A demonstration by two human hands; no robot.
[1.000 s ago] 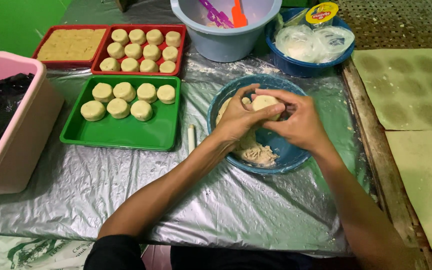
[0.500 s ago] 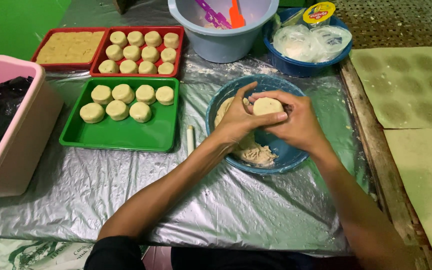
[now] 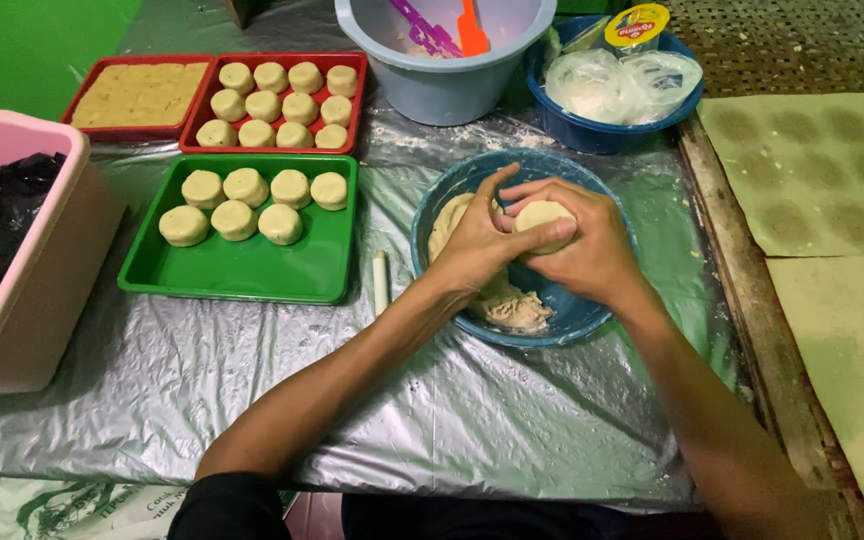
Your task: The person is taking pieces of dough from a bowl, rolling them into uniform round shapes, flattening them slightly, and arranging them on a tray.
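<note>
The head view showed the left hand (image 3: 477, 240) and right hand (image 3: 582, 250) closed around a dough ball (image 3: 542, 218) over the blue bowl (image 3: 432, 215), shaping it; it seemed to need smoothing next.

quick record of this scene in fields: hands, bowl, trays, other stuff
left hand: left hand presses the dough ball with its thumb
right hand: right hand cups the ball from below
bowl: blue bowl under both hands, more dough inside
green tray: green tray holds seven shaped rounds
red tray: red tray holds eleven rounds
other: pink bin, pale blue bucket
</note>
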